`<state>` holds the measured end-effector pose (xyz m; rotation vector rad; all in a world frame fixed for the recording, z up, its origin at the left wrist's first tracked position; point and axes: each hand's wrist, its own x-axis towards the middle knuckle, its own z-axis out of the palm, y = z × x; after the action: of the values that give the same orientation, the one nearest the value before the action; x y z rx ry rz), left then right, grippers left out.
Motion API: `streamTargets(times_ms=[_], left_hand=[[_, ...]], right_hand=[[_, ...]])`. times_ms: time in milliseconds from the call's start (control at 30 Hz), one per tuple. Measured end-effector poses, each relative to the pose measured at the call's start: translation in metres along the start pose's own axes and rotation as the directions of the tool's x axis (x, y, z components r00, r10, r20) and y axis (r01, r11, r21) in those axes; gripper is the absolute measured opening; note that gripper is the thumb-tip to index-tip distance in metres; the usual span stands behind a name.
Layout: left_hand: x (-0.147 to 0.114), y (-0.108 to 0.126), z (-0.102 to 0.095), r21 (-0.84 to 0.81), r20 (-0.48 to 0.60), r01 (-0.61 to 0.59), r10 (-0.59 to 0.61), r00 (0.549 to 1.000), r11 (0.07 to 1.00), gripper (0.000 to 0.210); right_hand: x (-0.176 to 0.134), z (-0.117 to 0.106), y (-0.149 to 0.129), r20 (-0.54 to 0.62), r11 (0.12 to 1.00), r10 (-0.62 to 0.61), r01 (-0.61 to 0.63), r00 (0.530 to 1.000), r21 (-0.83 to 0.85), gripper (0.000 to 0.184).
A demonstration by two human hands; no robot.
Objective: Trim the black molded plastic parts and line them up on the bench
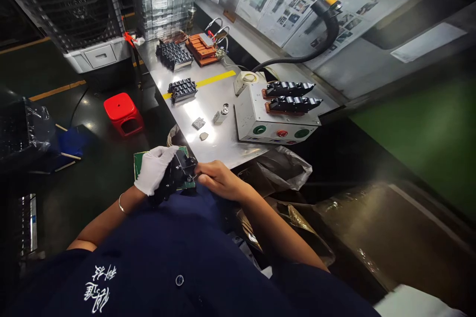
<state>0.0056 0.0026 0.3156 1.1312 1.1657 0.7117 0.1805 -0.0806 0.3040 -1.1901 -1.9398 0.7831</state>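
Close to my body, my left hand (155, 168) in a white glove is closed on a black molded part (183, 167). Against the part's right side my bare right hand (219, 179) is closed, thumb and forefinger pinched; whatever they grip is too small to make out. Beneath the part lies a green board with a pale edge (138, 162). On the metal table (223, 151) beyond, a small grey block (198, 123), a flat pale piece (204, 136) and a small can-like item (224, 110) lie near my hands.
Right on the table stands a white control box (247, 114) carrying black molded parts (293, 104). Stacked black parts (179, 90) and an orange fixture (203, 50) sit farther back. A black hose (290, 60) arches behind. A red stool (121, 109) stands left; plastic bags (286, 168) hang right.
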Motion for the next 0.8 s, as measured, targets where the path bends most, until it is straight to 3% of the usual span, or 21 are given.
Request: streamTargets(times_ms=[100, 200, 333, 567, 800], left_hand=[[0.007, 0.0, 0.003, -0.103, 0.021, 0.133, -0.132, 0.991, 0.986, 0.047], [0.012, -0.002, 0.004, -0.175, 0.064, 0.209, -0.201, 0.978, 0.962, 0.049], [0.014, -0.008, 0.003, -0.207, 0.07, 0.236, -0.226, 0.972, 0.949, 0.048], [0.014, -0.009, 0.004, -0.23, 0.064, 0.237, -0.228, 0.971, 0.944, 0.047], [0.011, -0.003, 0.002, -0.194, 0.008, 0.212, -0.214, 0.977, 0.958, 0.05]], right_hand=[[0.001, 0.006, 0.0, -0.308, 0.988, 0.057, -0.097, 0.95, -0.117, 0.039], [0.002, 0.014, 0.002, -0.461, 0.939, 0.01, -0.167, 0.887, -0.3, 0.029], [0.003, 0.02, 0.005, -0.489, 0.897, -0.039, -0.185, 0.871, -0.4, 0.026], [0.005, 0.021, 0.005, -0.48, 0.864, 0.001, -0.242, 0.877, -0.441, 0.031], [0.007, 0.032, 0.004, -0.445, 0.906, 0.106, -0.271, 0.889, -0.326, 0.038]])
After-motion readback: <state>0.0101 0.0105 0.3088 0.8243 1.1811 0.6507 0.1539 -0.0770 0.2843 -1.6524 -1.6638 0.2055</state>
